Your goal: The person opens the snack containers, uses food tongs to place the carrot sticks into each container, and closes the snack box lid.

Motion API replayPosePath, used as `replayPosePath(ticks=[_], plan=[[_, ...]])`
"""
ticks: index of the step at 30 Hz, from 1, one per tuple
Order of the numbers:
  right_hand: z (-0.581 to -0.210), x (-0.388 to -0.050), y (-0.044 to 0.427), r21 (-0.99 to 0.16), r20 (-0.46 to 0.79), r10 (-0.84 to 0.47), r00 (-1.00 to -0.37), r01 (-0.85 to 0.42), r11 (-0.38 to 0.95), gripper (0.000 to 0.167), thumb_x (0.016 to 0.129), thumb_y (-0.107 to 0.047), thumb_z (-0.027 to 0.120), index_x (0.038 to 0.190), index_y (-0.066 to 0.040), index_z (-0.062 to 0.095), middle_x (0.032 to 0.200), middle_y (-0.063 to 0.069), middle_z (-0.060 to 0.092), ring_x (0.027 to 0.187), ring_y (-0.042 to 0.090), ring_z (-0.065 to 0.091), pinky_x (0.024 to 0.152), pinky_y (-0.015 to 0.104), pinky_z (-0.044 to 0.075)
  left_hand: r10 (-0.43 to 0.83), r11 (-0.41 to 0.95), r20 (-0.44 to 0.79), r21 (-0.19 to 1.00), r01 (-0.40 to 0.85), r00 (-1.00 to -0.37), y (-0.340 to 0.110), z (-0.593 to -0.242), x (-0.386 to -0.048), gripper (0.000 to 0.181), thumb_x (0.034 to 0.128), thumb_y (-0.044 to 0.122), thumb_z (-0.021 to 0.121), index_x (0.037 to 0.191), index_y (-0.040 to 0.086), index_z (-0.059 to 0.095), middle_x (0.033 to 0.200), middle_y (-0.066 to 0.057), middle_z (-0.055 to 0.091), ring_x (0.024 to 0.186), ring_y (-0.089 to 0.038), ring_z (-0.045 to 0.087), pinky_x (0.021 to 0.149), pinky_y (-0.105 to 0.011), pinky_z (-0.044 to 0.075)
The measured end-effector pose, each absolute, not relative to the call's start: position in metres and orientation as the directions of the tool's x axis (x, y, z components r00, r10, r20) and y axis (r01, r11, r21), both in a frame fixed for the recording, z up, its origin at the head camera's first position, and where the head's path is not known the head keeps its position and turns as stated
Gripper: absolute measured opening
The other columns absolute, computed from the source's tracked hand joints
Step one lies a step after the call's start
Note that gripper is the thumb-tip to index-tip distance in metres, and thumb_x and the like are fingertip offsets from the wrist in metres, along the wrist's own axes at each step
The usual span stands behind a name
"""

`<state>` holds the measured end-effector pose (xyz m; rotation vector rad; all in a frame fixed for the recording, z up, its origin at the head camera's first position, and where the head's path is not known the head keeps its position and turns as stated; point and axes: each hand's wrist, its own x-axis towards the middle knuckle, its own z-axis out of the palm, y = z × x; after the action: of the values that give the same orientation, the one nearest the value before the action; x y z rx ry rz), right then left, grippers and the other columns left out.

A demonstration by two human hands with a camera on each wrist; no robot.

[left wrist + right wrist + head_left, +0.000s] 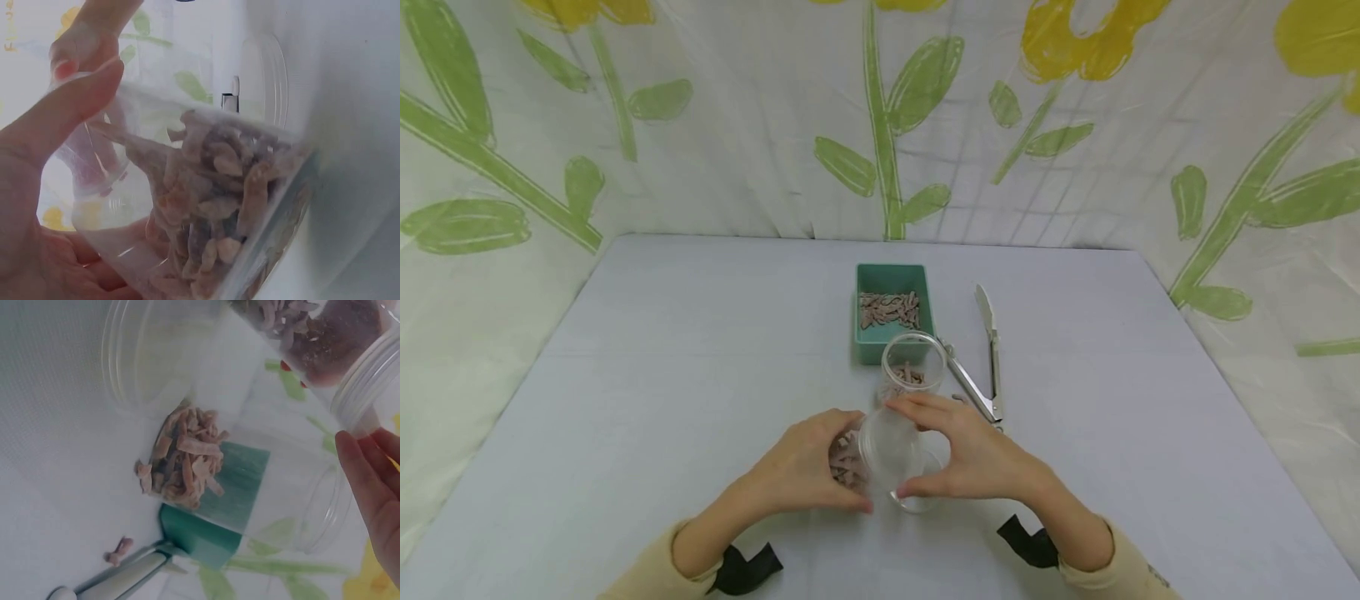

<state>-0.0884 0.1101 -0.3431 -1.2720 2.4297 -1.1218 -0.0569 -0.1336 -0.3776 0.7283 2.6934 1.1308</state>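
Note:
A clear plastic jar with brownish-pink dried strips lies tilted in my left hand, fingers and thumb around its side. The strips are heaped toward its base in the left wrist view. At its mouth, my right hand holds a clear round lid by the edge between thumb and fingers. Whether the lid is threaded on, I cannot tell. Just beyond stands a second clear jar, open at the top, with similar strips at the bottom. Another clear lid rests on the table below my right hand.
Behind the standing jar is a green rectangular box with more strips inside. Metal tongs lie spread to its right on the white-covered table. A loose strip lies near the tongs. A flower-painted sheet hangs behind.

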Motion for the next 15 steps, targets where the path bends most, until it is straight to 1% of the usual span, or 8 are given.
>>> replayPosePath(ticks=[2,6,11,15], plan=[[-0.3439,-0.0878,0.1091,-0.699,0.171,-0.75,-0.639,-0.615,0.365,0.08,0.073,-0.027,0.086,0.139,-0.001,0.05,0.139,0.013,0.052,0.119,0.024,0.054,0.087,0.033,0.053,0.456,0.618,0.07,0.692,0.372,-0.887,-0.132,-0.3774,-0.0562,0.087,0.0587,0.035,0.092,0.126,-0.006,0.056,0.116,-0.012,0.064,0.101,-0.025,0.062,0.085,-0.041,0.053],[-0.3463,-0.0862,0.1067,-0.704,0.17,-0.713,-0.68,-0.59,0.396,0.078,0.074,-0.027,0.086,0.137,0.002,0.051,0.138,0.015,0.052,0.116,0.026,0.056,0.082,0.034,0.055,0.416,0.637,0.089,0.682,0.36,-0.905,-0.1291,-0.3774,-0.0553,0.086,0.0579,0.034,0.093,0.125,-0.005,0.057,0.116,-0.013,0.064,0.101,-0.026,0.062,0.084,-0.042,0.053],[-0.3497,-0.0834,0.1036,-0.673,0.177,-0.658,-0.732,-0.578,0.462,0.078,0.073,-0.034,0.085,0.134,0.003,0.053,0.132,0.014,0.056,0.096,0.018,0.063,0.075,0.031,0.056,0.396,0.653,0.101,0.667,0.357,-0.913,-0.1276,-0.3777,-0.0549,0.086,0.0583,0.036,0.093,0.126,-0.004,0.057,0.117,-0.012,0.064,0.102,-0.026,0.063,0.084,-0.042,0.053],[-0.352,-0.0828,0.102,-0.649,0.203,-0.631,-0.749,-0.585,0.486,0.077,0.072,-0.036,0.086,0.131,0.003,0.055,0.125,0.011,0.059,0.088,0.015,0.061,0.07,0.03,0.056,0.395,0.661,0.116,0.653,0.37,-0.911,-0.1276,-0.3776,-0.0544,0.086,0.0588,0.038,0.092,0.126,-0.004,0.057,0.117,-0.012,0.064,0.103,-0.027,0.062,0.084,-0.043,0.053]])
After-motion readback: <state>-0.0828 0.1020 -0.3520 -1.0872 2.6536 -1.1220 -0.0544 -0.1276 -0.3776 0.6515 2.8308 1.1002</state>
